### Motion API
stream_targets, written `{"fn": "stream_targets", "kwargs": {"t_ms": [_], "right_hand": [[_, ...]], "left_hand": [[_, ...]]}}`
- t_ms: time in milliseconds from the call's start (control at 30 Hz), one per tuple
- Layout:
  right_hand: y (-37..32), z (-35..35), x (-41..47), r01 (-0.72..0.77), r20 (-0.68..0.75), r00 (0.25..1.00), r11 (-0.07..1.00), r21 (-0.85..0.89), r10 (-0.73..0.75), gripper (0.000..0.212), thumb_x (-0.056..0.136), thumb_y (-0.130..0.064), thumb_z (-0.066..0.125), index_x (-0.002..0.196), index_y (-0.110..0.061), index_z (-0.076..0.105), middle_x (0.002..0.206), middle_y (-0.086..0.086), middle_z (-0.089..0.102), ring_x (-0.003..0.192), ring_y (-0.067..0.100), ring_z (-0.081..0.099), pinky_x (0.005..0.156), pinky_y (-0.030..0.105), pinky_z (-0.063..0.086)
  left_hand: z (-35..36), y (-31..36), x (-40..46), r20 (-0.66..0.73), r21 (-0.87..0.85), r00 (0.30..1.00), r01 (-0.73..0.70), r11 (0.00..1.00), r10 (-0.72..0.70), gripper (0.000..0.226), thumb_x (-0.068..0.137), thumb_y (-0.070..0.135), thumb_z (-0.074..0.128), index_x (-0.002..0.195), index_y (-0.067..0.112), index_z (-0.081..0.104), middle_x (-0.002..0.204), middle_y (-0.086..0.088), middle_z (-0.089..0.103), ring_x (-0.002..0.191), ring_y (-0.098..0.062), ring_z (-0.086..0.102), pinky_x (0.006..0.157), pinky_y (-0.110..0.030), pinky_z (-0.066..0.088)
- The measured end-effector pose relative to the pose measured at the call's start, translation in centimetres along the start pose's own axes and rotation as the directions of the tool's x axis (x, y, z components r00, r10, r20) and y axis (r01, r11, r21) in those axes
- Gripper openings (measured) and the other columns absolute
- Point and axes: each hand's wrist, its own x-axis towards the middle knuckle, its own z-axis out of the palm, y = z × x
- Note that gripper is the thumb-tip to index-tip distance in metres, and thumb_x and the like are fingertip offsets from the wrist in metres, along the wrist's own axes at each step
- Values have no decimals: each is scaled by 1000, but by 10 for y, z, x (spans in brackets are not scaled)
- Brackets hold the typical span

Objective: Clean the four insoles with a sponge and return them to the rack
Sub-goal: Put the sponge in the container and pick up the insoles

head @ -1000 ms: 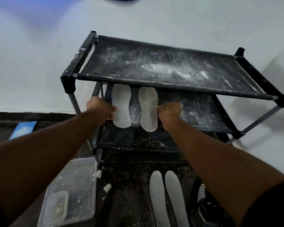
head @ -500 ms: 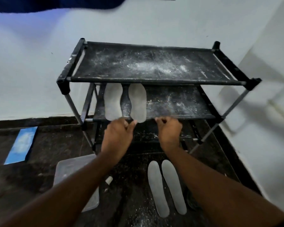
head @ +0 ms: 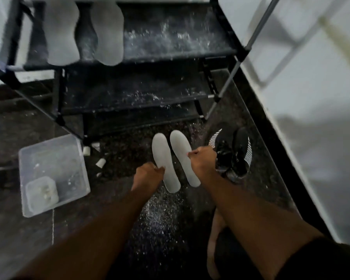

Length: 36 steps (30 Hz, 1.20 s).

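Two pale insoles lie side by side on the dark floor in front of the rack, toes pointing toward it, heels toward the person. Left insole [head: 164,163] and right insole [head: 183,156] sit just apart, roughly parallel, both angled a bit to the right.

L hand [head: 149,174] is at the left insole's outer edge, about mid-length; fingers curled, thumb and fingertips pinching the edge. R hand [head: 202,160] is at the right insole's outer edge, also about mid-length, fingers curled and pinching that edge the same way. So each hand grips one insole from the outside, w/ the pair between the hands. Can't tell if the insoles are lifted or flat on the floor.

Other two insoles [head: 85,31] rest on the rack's [head: 226,49] shelf, upper left of view, side by side, heels overhanging the front bar. Blurred there. Shelf fabric is black, dusted w/ white powder to the right of them; lower shelves show powder too.

Floor [head: 12,229] is dark, w/ white powder scattered below and around the floor pair.

Just right of the R hand: a pair of black shoes [head: 232,154] w/ white stripes, touching each other, near the rack's right leg. Left of the hands, well apart: a clear plastic tub [head: 55,158] w/ a smaller clear container [head: 42,191] inside its near corner. A few small white bits lie btwn the tub and the insoles. White wall [head: 311,98] runs along the right.
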Motion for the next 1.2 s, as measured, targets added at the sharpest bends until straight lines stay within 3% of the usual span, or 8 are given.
{"fn": "stream_targets", "kwargs": {"t_ms": [200, 367, 433, 500, 700, 867, 1067, 1200], "right_hand": [[35, 32, 41, -117, -7, 993, 993, 8, 117, 27, 95, -22, 49, 111, -18, 70, 115, 8, 67, 108, 28, 62, 73, 36, 48], [55, 55, 62, -64, 45, 995, 933, -354, 85, 29, 96, -18, 47, 113, -4, 66, 116, 15, 64, 109, 33, 60, 79, 35, 44], [63, 67, 68, -63, -22, 998, 906, -418, 59, 34, 97, -18, 41, 117, -6, 65, 119, 9, 64, 112, 26, 60, 80, 33, 45], [66, 78, 70, -67, -81, 996, 956, -284, 46, 37, 98, -16, 35, 122, -7, 61, 124, 7, 61, 116, 23, 58, 88, 32, 46], [67, 90, 87, -122, -130, 987, 968, -218, 95, 31, 102, -18, 35, 125, -7, 53, 128, 10, 57, 119, 24, 54, 97, 31, 39], [72, 98, 99, -98, -59, 995, 911, -400, 80, 29, 100, -16, 45, 123, 0, 53, 124, 15, 57, 115, 28, 56, 95, 32, 45], [67, 105, 101, -262, -88, 965, 943, -207, 249, 34, 91, -18, 64, 122, -5, 61, 126, 16, 61, 114, 29, 61, 96, 39, 52], [64, 99, 98, -249, -66, 968, 946, -209, 241, 34, 94, -24, 57, 122, -6, 62, 124, 11, 62, 114, 28, 60, 92, 32, 51]], "left_hand": [[40, -14, 47, 13, -16, 989, 145, 989, -145, 40, 101, 38, 57, 115, 5, 75, 120, -21, 71, 113, -38, 67, 92, -38, 53], [59, -28, 79, -74, -93, 960, 264, 960, -271, 34, 94, 36, 63, 110, 9, 77, 118, -18, 73, 109, -38, 70, 91, -41, 56], [66, -31, 86, -154, -136, 928, 321, 937, -340, 40, 94, 39, 63, 116, 6, 71, 123, -20, 70, 113, -41, 67, 93, -43, 54], [71, -33, 92, -185, -171, 904, 356, 919, -384, 49, 92, 44, 63, 120, 4, 66, 125, -23, 67, 115, -44, 65, 96, -45, 53], [86, -30, 100, -176, -179, 919, 323, 929, -353, 45, 88, 43, 69, 119, 10, 72, 122, -19, 70, 113, -41, 67, 96, -45, 56], [92, -29, 109, -211, -233, 909, 312, 921, -361, 35, 87, 36, 75, 113, 13, 74, 117, -16, 73, 108, -38, 70, 90, -41, 58], [91, -28, 120, -174, -378, 885, 346, 859, -433, 25, 80, 21, 85, 102, 9, 79, 112, -17, 75, 100, -34, 73, 83, -38, 59], [93, -32, 123, -200, -426, 884, 309, 850, -422, 18, 78, 18, 87, 92, 10, 79, 101, -17, 77, 95, -33, 74, 85, -39, 61]]}}
